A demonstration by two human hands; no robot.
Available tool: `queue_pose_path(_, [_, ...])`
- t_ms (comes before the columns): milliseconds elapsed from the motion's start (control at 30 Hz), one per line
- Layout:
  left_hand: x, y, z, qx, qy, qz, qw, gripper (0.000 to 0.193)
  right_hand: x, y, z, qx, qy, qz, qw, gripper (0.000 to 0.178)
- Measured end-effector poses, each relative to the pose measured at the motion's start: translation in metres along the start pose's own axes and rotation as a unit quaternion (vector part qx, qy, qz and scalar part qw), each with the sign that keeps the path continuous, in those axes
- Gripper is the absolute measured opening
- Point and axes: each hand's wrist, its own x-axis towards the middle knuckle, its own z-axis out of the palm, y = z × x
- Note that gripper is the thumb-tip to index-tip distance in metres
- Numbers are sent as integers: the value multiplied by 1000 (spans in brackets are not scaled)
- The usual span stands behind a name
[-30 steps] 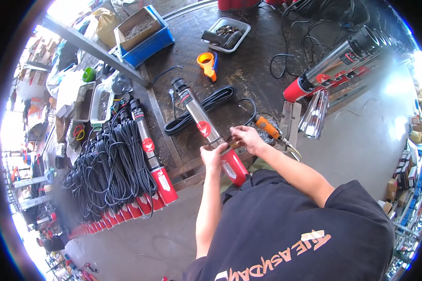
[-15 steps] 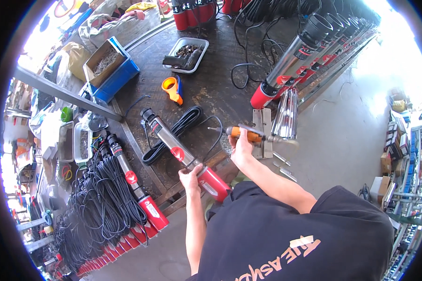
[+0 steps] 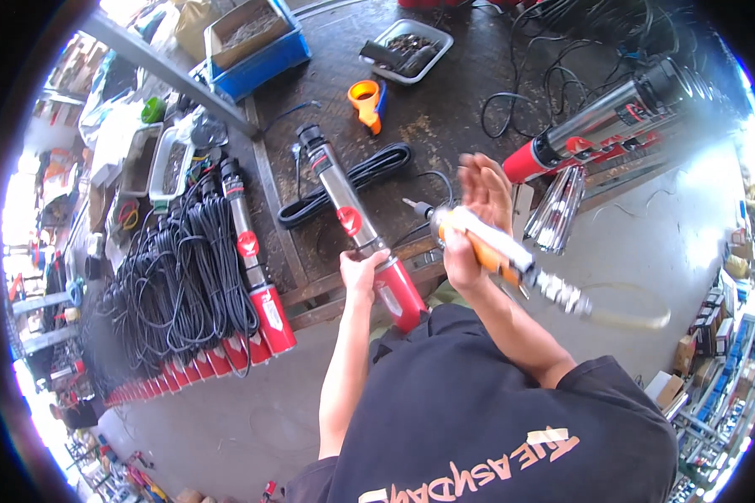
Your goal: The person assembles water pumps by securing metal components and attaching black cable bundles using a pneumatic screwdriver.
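Where the left-hand grip (image 3: 361,272) closes around the cylinder (image 3: 341,194) at the center of the frame, it covers part of the joint between polished steel and a glossy red lower sleeve (image 3: 401,295); a stepped black cap (image 3: 311,136) forms the upper end. Right of center, the right-hand grip (image 3: 486,201) holds an orange driver (image 3: 488,254), thumb across its rounded body, fingers extended and blurred. The driver's pale hose (image 3: 664,319) is smeared. A black cable coil (image 3: 382,165) lies partly hidden behind the cylinder on the scuffed tabletop (image 3: 428,126). Upper-right steel cylinders (image 3: 600,126) fade into haze.
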Motion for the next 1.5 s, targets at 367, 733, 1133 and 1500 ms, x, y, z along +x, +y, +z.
queue_pose_path(367, [3,-1,1,-25,2,-14,1000,68,-67,69,13,172,46,387,905,23])
queue_pose_path(733, [0,4,0,-22,6,-8,1000,63,-74,78,10,155,66,391,905,24])
queue_pose_path(1133, [2,3,1,-18,5,-11,1000,63,-76,85,7,123,36,390,912,24])
queue_pose_path(1500, [3,2,1,-19,7,-3,1000,66,-83,88,9,148,29,378,913,24])
